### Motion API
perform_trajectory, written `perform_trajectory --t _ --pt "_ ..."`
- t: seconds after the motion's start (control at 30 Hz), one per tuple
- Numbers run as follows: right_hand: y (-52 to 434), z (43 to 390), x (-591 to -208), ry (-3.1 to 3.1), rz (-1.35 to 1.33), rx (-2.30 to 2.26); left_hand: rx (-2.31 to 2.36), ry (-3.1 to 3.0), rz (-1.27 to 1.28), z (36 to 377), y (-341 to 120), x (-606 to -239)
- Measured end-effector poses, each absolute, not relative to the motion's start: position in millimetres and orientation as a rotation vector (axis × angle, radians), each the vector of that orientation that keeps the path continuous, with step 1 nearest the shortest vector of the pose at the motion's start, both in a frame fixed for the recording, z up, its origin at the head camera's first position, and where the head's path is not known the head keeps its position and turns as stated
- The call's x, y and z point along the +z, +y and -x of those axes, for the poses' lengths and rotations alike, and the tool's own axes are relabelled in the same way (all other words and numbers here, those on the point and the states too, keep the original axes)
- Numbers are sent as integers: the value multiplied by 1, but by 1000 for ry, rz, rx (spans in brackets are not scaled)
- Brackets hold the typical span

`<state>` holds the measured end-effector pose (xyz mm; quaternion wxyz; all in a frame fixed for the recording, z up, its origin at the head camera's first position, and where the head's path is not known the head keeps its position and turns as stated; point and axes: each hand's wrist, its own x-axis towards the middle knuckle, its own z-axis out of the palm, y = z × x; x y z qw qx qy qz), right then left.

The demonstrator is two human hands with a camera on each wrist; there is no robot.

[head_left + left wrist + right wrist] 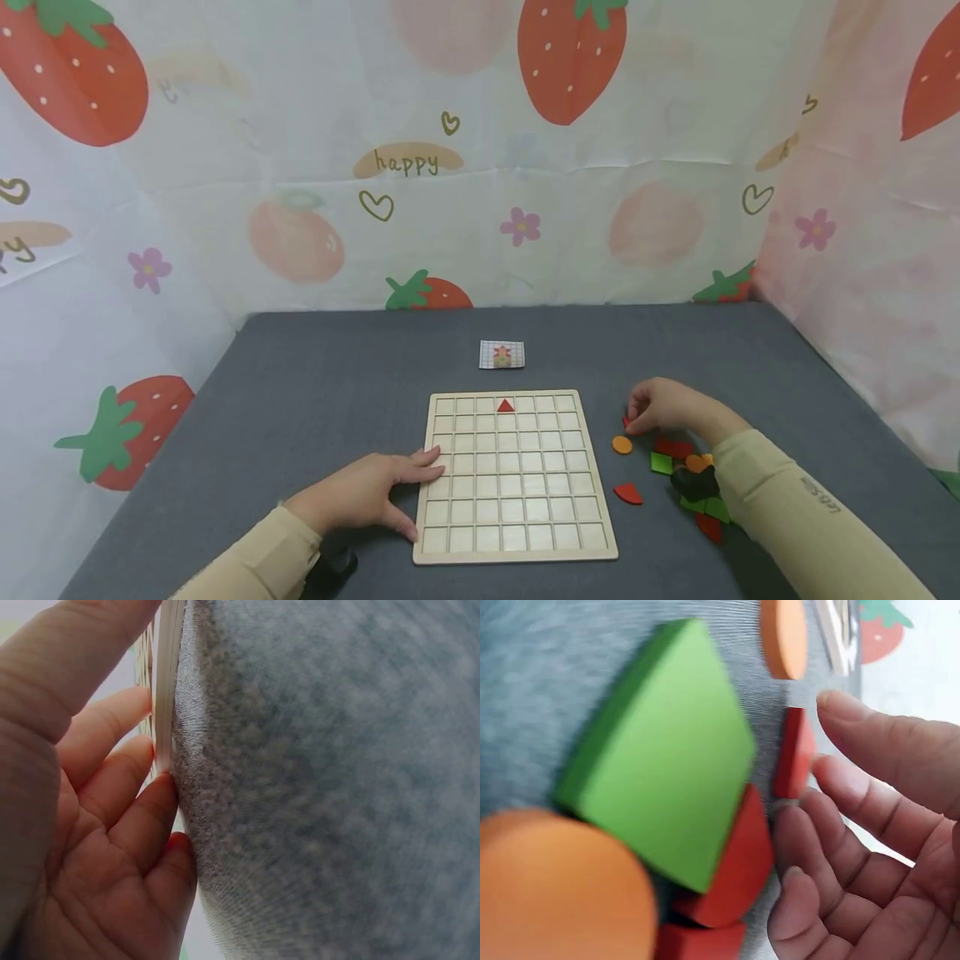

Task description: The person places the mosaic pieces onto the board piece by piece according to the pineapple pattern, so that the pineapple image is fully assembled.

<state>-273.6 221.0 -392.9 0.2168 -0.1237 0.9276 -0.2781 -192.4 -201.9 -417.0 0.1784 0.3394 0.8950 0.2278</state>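
A pale wooden grid board (pixel 517 559) lies on the grey cloth, with a red triangle piece (pixel 506 406) in its top row. My left hand (pixel 367 490) rests against the board's left side, fingers spread and thumb near the lower corner. In the left wrist view, fingertips touch the board's edge (pixel 166 690). To the board's right, my right hand (pixel 667 408) reaches down to a small red piece (pixel 793 754). Its fingers are bent beside that piece, with a gap between thumb and index finger; whether they touch it is unclear.
An orange round piece (pixel 622 445) and a red curved piece (pixel 628 494) lie right of the board. A loose pile of green (pixel 662 463), red and orange pieces sits partly under the right forearm. Behind the board is a small printed card (pixel 502 355). Strawberry-print curtains (pixel 450 233) surround the table.
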Motion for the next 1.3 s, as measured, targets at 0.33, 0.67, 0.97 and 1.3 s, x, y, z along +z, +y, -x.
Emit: perform_trajectory --t 0.33,0.67,0.97,1.3 --pt "219 274 -399 2626 358 -737 648 2526 -979 193 -203 -418" --pt "218 275 -401 2621 385 -749 652 2533 -988 192 -203 -418" --pt "216 275 -395 2588 408 -768 658 2527 -987 193 -204 -420" --pt "211 283 -391 2580 494 -864 634 2540 -987 191 -203 -416"
